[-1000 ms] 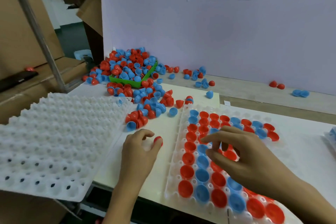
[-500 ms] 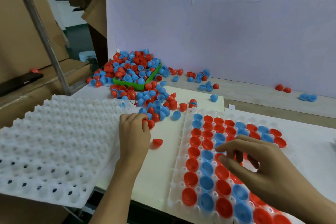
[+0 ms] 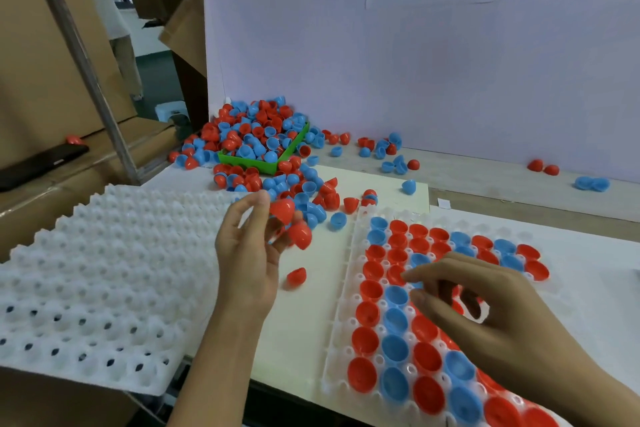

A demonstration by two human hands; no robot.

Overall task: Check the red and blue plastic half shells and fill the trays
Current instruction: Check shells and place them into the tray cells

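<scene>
Nearest, lower right, the right hand hovers, fingers spread, over the filled tray. Bare board separates it from the empty tray. Since before, the left hand has lifted, pinching red shells; one shell lies beneath, the pile beyond.

Head camera looks down, close over table.

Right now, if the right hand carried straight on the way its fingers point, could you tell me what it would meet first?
Probably the blue half shell seated in the filled tray, just beyond the right hand; its height above the tray is unclear.
</scene>
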